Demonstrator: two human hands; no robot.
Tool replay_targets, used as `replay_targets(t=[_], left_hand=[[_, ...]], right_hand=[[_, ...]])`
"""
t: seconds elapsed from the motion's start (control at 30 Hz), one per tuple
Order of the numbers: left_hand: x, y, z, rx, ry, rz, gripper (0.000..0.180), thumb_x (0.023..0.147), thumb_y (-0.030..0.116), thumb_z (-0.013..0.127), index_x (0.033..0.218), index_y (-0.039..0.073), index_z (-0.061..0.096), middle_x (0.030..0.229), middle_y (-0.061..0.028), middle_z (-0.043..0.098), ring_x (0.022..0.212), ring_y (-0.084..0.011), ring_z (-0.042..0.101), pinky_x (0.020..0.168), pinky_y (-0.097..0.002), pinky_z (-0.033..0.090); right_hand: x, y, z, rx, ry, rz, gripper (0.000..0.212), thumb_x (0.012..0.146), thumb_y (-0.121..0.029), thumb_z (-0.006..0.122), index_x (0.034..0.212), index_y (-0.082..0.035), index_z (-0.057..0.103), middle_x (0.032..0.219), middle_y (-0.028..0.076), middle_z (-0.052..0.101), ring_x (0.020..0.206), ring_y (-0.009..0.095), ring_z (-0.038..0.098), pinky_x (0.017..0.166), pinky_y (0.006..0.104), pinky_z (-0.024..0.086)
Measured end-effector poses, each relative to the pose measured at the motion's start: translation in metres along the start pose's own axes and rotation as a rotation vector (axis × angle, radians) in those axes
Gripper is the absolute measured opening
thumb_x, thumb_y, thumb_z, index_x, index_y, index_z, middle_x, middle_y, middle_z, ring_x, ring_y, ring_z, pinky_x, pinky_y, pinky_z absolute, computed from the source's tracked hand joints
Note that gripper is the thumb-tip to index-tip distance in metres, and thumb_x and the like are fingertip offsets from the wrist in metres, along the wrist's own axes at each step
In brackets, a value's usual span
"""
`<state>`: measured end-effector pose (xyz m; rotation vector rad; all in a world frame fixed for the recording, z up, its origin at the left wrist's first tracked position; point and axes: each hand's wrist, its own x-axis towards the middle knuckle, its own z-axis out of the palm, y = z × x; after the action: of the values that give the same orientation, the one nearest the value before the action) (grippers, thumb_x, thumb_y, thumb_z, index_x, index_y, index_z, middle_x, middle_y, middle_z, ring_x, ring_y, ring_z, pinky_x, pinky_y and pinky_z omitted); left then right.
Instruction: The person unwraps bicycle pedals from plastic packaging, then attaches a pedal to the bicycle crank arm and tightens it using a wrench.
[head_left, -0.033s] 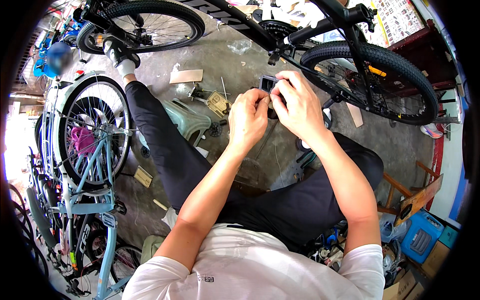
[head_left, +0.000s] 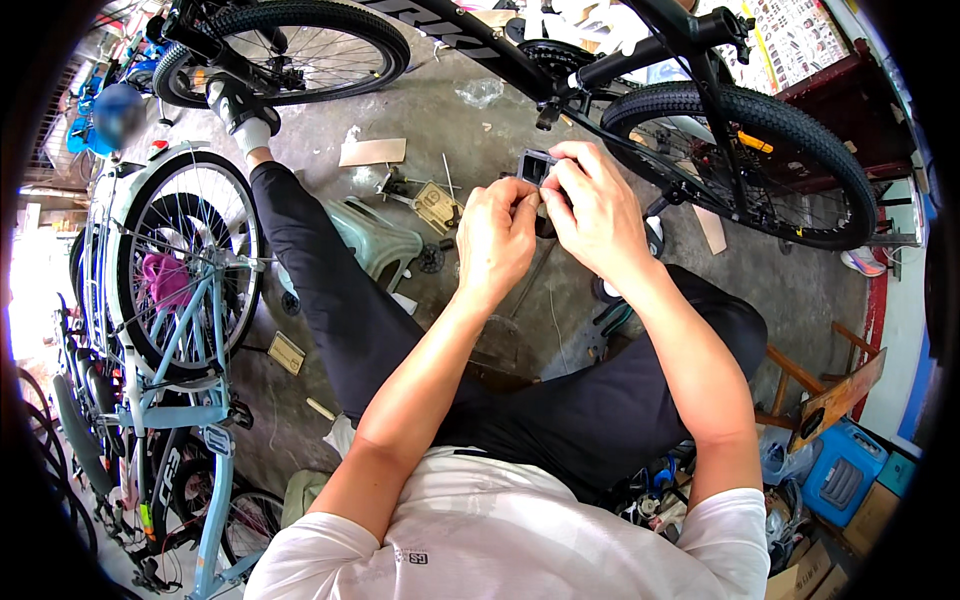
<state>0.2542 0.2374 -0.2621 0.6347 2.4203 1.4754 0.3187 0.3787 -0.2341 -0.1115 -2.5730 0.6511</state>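
My left hand and my right hand meet in front of me, fingertips almost touching. Both are closed in a pinch at a dark grey boxy part with a framed opening on top. The left thumb and forefinger press at its lower edge. My right fingers bend over its right side. The fingers hide much of this part, and its exact kind does not show. Beyond my left hand, a beige flat piece with a dark pattern lies on the floor beside a pale green plastic stool.
A black bicycle spans the far side, its rear wheel at right. A light blue bicycle stands at left. A flat cardboard piece lies on the floor. At lower right are a blue case and a wooden stool.
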Motion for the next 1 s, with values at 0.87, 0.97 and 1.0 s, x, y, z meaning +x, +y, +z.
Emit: replay_targets(t=[0.87,0.97,1.0], left_hand=[[-0.001,-0.036,0.018,-0.567,0.041,-0.109,0.017,0.109,0.013,0.052,0.101,0.000,0.059,0.146,-0.0192,0.057,0.118,-0.0150,0.055,0.105,-0.0297,0.042],[0.001,-0.040,0.012,-0.673,0.040,-0.125,0.018,0.109,0.014,0.052,0.099,0.001,0.059,0.146,-0.0178,0.057,0.114,-0.0133,0.055,0.103,-0.0284,0.042],[0.001,-0.048,0.010,-0.781,0.023,-0.155,0.018,0.109,0.015,0.053,0.098,0.002,0.059,0.146,-0.0174,0.057,0.112,-0.0117,0.055,0.102,-0.0275,0.042]], right_hand=[[-0.002,0.021,0.011,0.809,0.037,0.490,0.015,0.106,-0.017,0.059,0.106,-0.002,0.062,0.110,0.006,0.071,0.105,0.014,0.063,0.093,0.0313,0.050],[0.000,0.020,0.010,1.004,0.058,0.594,0.012,0.105,-0.016,0.061,0.106,-0.004,0.063,0.111,0.003,0.069,0.105,0.012,0.060,0.096,0.0276,0.046],[0.001,0.019,0.008,1.137,0.082,0.664,0.011,0.105,-0.015,0.061,0.105,-0.004,0.063,0.111,0.003,0.069,0.105,0.011,0.059,0.097,0.0267,0.044]])
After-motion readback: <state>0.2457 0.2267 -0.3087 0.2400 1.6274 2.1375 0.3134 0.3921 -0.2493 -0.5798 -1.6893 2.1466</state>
